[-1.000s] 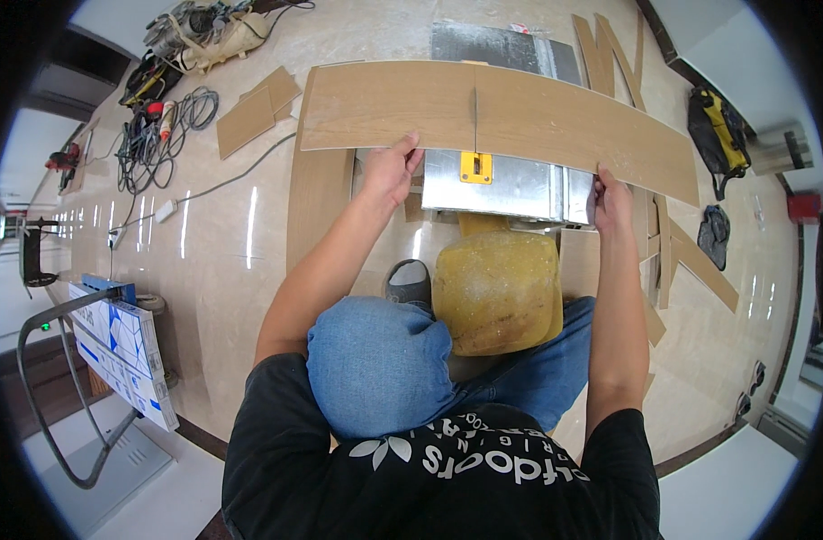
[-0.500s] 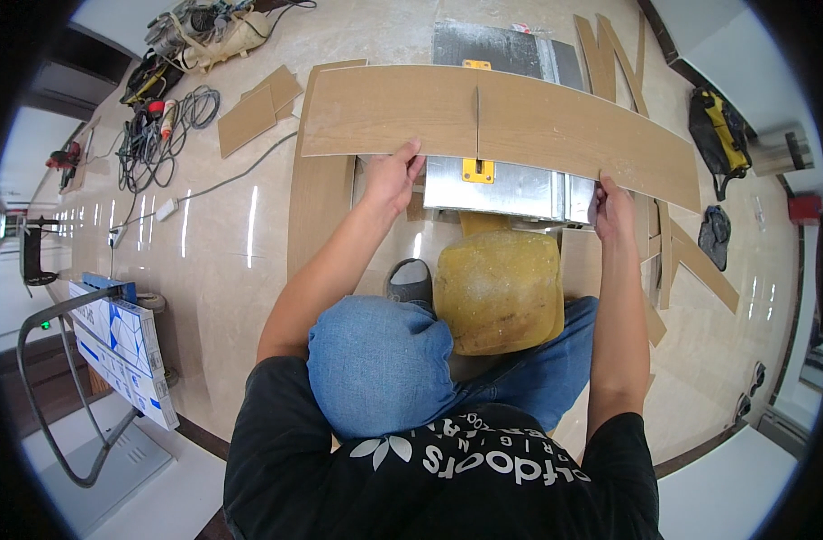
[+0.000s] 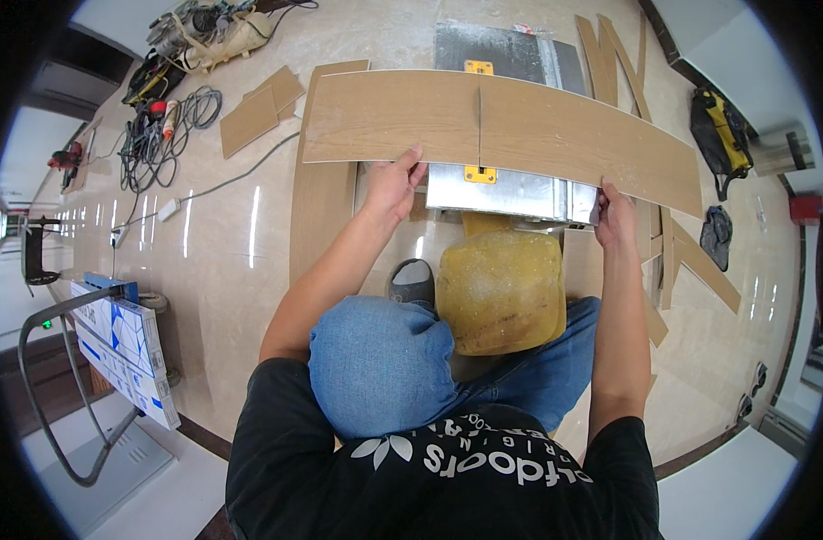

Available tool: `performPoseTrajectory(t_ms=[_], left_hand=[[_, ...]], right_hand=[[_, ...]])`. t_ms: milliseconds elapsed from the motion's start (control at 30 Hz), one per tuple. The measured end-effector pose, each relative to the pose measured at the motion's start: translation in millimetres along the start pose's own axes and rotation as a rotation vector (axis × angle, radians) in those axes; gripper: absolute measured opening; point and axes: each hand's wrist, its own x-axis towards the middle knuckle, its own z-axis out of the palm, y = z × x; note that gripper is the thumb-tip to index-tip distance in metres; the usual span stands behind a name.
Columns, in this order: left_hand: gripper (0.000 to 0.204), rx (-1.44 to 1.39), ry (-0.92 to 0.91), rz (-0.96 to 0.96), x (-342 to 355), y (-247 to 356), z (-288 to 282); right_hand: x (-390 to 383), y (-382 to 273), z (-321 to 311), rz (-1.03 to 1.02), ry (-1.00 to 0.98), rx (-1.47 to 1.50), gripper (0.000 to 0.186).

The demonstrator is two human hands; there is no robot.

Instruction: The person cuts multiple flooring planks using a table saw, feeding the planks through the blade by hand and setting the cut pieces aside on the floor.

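Note:
A long wood-grain plank [image 3: 389, 115] lies across the metal top of a small table saw [image 3: 447, 191]. A dark slit runs across the plank near its middle, in line with the saw's yellow insert plate [image 3: 480, 175], which shows at both plank edges. Most of the saw top under the plank is hidden. My left hand [image 3: 395, 184] is closed on the plank's near edge, left of the slit, thumb on top and fingers underneath. My right hand [image 3: 616, 214] pinches the same edge farther right, beside the saw's right side.
A dusty yellow seat or container [image 3: 500, 292] stands between my legs and the saw. Plank offcuts [image 3: 704, 265] lie to the right, others [image 3: 249, 124] at the far left. Coiled cables [image 3: 164, 135] and a yellow-black bag [image 3: 719, 135] rest on the floor. A boxed trolley [image 3: 123, 346] stands left.
The plank has shifted slightly toward me, with both hands still on its near edge. The slit remains in line with the yellow insert plate.

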Motion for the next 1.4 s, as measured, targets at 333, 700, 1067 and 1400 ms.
performPoseTrajectory(t_ms=[333, 700, 1067, 1400], left_hand=[[0.025, 0.000, 0.009, 0.011, -7, -1, 0], [0.028, -0.042, -0.004, -0.009, -9, -3, -4], [0.029, -0.024, -0.017, 0.000, -17, -2, -2], [0.026, -0.024, -0.015, 0.009, -22, -3, -2]], right_hand=[[-11, -3, 2, 0.031, 0.022, 0.007, 0.011], [-13, 0, -1, 0.035, 0.016, 0.026, 0.010], [-22, -4, 0, 0.032, 0.025, 0.044, 0.012], [-22, -1, -3, 0.020, 0.018, 0.058, 0.011]])
